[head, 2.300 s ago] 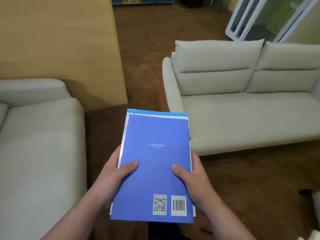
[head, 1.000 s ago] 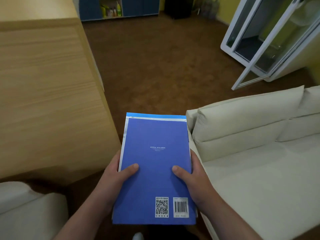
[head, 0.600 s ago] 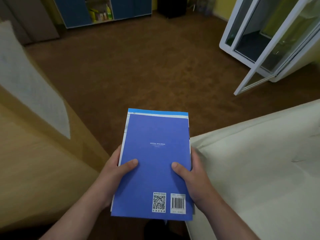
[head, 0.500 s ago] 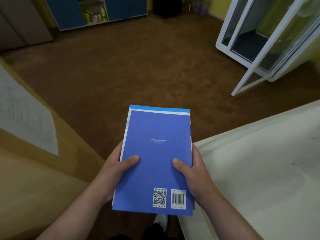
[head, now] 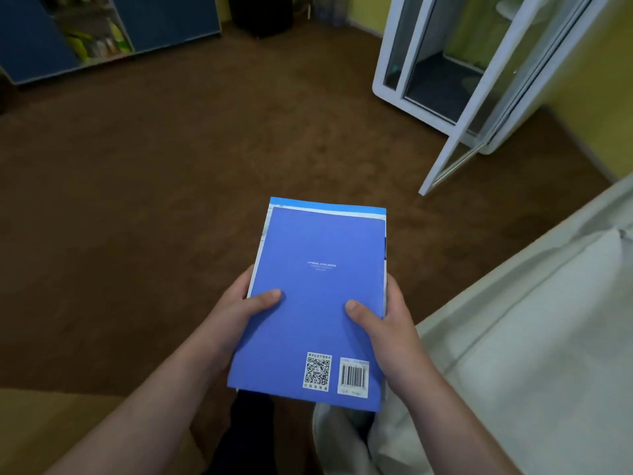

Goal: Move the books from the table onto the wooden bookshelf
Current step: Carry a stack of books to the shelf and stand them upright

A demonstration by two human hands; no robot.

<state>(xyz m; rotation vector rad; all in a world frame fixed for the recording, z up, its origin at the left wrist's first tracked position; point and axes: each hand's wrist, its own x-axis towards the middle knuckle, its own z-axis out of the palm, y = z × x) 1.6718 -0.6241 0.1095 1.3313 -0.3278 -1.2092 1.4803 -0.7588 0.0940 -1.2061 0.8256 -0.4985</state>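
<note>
A small stack of books (head: 318,289) is held flat in front of me, back cover up. The top one is blue-violet with a QR code and a barcode near its lower edge, and a lighter blue book shows beneath it along the far edge. My left hand (head: 236,313) grips the stack's left side with the thumb on the cover. My right hand (head: 383,323) grips the right side the same way. No wooden bookshelf or table with books shows in this view.
A cream sofa (head: 534,337) fills the right side, close to my right arm. A white-framed glass door (head: 459,132) stands open at the upper right. Brown carpet (head: 171,173) spreads ahead. A blue cabinet (head: 102,32) lines the far wall. A tan wooden surface (head: 41,426) sits lower left.
The view has swung past the tan wooden unit on the left, which now shows only at the lower left corner. More open carpet lies ahead. Both hands keep the same hold on the books.
</note>
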